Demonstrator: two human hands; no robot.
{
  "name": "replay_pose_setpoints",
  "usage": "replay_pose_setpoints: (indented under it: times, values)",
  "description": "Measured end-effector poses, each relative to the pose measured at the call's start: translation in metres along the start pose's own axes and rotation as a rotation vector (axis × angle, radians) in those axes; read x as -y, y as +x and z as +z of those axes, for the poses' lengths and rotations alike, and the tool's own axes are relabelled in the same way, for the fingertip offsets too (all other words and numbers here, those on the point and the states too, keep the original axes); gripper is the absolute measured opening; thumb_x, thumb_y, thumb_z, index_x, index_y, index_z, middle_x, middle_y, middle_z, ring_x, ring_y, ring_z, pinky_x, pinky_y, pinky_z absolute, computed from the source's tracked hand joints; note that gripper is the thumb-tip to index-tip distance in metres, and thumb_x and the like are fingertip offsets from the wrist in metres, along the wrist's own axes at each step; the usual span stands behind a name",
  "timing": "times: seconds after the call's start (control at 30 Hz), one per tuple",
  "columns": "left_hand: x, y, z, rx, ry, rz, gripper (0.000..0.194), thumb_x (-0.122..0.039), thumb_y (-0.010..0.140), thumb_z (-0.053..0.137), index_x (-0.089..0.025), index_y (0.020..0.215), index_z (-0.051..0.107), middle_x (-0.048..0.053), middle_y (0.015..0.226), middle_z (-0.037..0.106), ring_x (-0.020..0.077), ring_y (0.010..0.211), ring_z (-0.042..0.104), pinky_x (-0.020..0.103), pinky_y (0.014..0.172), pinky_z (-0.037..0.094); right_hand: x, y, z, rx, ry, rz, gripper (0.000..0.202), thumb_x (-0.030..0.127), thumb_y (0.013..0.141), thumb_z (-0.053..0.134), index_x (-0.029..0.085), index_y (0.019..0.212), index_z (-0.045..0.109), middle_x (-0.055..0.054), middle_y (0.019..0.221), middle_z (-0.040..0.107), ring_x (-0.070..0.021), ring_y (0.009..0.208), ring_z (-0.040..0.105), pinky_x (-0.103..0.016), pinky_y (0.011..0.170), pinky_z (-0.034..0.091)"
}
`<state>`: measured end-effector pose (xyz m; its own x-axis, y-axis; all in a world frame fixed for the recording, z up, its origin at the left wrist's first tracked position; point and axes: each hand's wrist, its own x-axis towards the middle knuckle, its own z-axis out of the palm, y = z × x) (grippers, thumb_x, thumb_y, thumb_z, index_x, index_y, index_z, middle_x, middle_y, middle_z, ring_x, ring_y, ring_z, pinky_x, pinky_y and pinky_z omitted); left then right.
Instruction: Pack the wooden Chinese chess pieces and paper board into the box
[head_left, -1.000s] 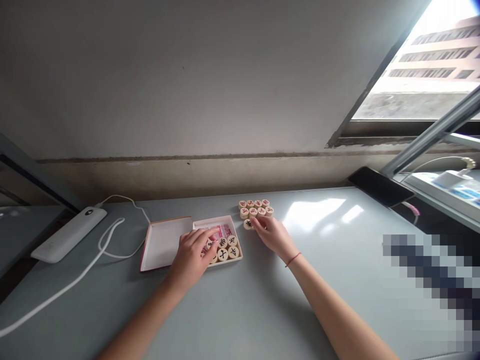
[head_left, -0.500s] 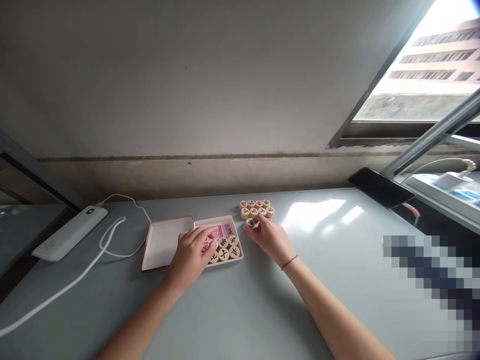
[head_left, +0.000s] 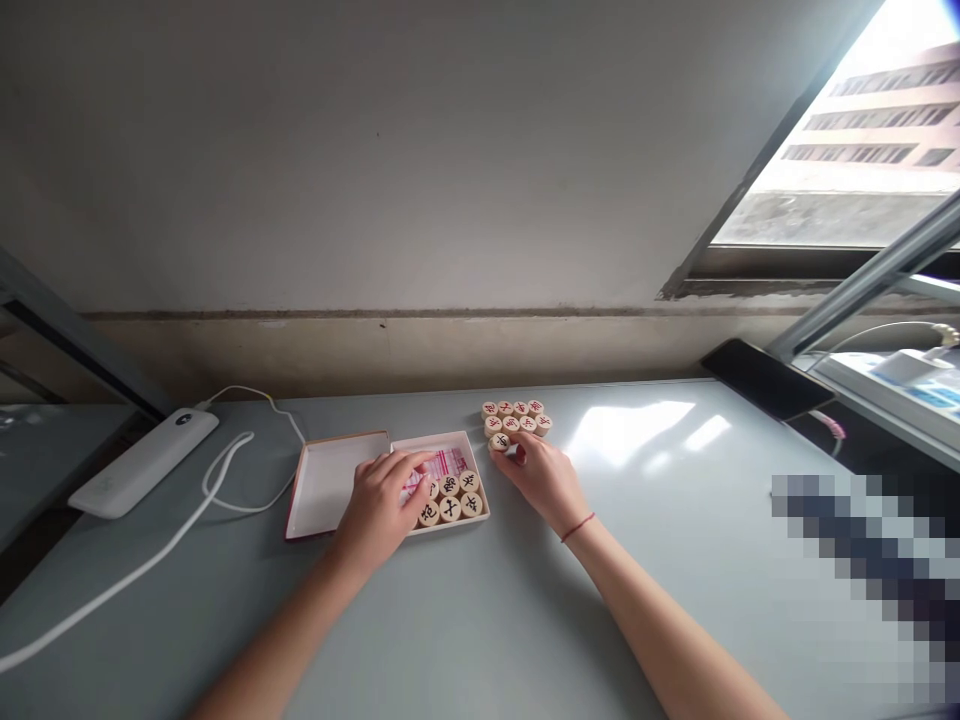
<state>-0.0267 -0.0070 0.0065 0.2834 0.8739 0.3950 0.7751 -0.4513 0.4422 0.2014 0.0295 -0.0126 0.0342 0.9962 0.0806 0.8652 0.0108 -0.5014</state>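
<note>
My right hand (head_left: 544, 478) pinches a round Chinese chess piece (head_left: 499, 441) with a black character, at the front left of a block of stacked pieces with red characters (head_left: 511, 424). My left hand (head_left: 384, 500) reaches over the left part of a shallow white box (head_left: 480, 500), fingers stretched out, thumb apart from the index finger. Inside that box, rows of black-character pieces (head_left: 450, 509) lie face up in front of a pink-and-white printed sheet (head_left: 450, 463). Some pieces are hidden under my left hand. The box lid (head_left: 330, 475) lies open on the left.
A white power bank (head_left: 142, 465) with a white cable (head_left: 135, 570) lies on the grey table (head_left: 450, 640) at the left. At the far right rests a dark phone-like slab (head_left: 765, 378) against a metal frame. A wall closes off the back.
The black-character piece in my right hand has shifted slightly back, closer to the red-character pieces. My left hand stays almost in place over the box. The whole view has moved a little.
</note>
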Motion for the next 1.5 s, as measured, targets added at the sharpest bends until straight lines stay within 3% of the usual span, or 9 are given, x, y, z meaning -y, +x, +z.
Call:
replay_pose_setpoints:
  times: [0.6,0.77,0.87,0.97,1.1,1.23,1.37,1.5]
  values:
    - [0.005,0.000,0.004,0.006,0.012,-0.004,0.023,-0.022,0.087,0.047,-0.024,0.105,0.061,0.003,0.102,0.069,0.0194,0.091,0.063,0.032,0.084,0.041,0.002,-0.002,0.003,-0.009,-0.055,-0.024,0.023,0.042,0.087,0.052,0.022,0.091,0.062,-0.004,0.091,0.066,-0.0169,0.071,0.059,-0.024,0.055,0.033]
    - [0.007,-0.002,0.004,0.055,0.142,0.000,0.023,-0.027,0.085,0.051,-0.023,0.104,0.063,0.005,0.102,0.067,0.0229,0.092,0.060,0.036,0.080,0.040,0.010,-0.007,-0.003,-0.039,-0.083,-0.019,0.031,0.049,0.087,0.049,0.020,0.090,0.058,-0.004,0.078,0.065,-0.0172,0.062,0.056,-0.024,0.051,0.028]
    - [0.006,-0.004,0.001,0.121,0.255,-0.001,0.024,-0.037,0.084,0.054,-0.023,0.098,0.068,0.007,0.109,0.065,0.0280,0.098,0.054,0.039,0.077,0.040,0.023,-0.015,-0.006,0.056,0.059,-0.116,0.033,0.049,0.091,0.040,0.020,0.095,0.056,0.000,0.063,0.059,-0.0153,0.053,0.052,-0.023,0.049,0.028]
    - [0.003,-0.005,-0.001,0.176,0.283,-0.006,0.023,-0.036,0.087,0.051,-0.023,0.092,0.069,0.006,0.112,0.063,0.0276,0.099,0.051,0.039,0.076,0.040,0.033,-0.021,-0.004,0.207,0.178,-0.210,0.036,0.046,0.095,0.032,0.022,0.098,0.058,0.001,0.060,0.058,-0.0140,0.049,0.048,-0.022,0.049,0.028]
    - [0.001,-0.006,0.002,0.195,0.253,-0.017,0.023,-0.031,0.090,0.045,-0.023,0.091,0.066,0.004,0.106,0.065,0.0246,0.098,0.051,0.037,0.077,0.039,0.035,-0.024,0.001,0.230,0.185,-0.224,0.039,0.044,0.095,0.031,0.022,0.086,0.061,-0.001,0.061,0.059,-0.0136,0.050,0.046,-0.022,0.050,0.027]
    - [0.000,-0.006,0.004,0.209,0.211,-0.069,0.018,-0.032,0.090,0.045,-0.022,0.091,0.060,0.003,0.096,0.068,0.0244,0.094,0.052,0.039,0.078,0.037,0.033,-0.023,0.002,0.233,0.214,-0.208,0.038,0.044,0.094,0.033,0.022,0.089,0.063,0.000,0.058,0.056,-0.0125,0.047,0.041,-0.022,0.049,0.026]
    - [-0.002,-0.003,0.002,0.163,0.134,-0.072,0.013,-0.031,0.088,0.049,-0.022,0.091,0.058,0.003,0.092,0.068,0.0240,0.091,0.054,0.040,0.081,0.038,0.036,-0.023,-0.003,0.239,0.333,-0.157,0.038,0.046,0.092,0.037,0.019,0.088,0.063,0.003,0.051,0.047,-0.0109,0.045,0.035,-0.022,0.047,0.025]
    - [-0.009,-0.001,-0.005,0.070,-0.064,-0.059,0.017,-0.034,0.090,0.047,-0.023,0.097,0.058,0.003,0.094,0.066,0.0217,0.094,0.056,0.036,0.085,0.043,0.041,-0.028,-0.009,0.330,0.523,-0.256,0.032,0.045,0.088,0.046,0.018,0.092,0.062,0.006,0.051,0.038,-0.0087,0.047,0.029,-0.021,0.046,0.024]
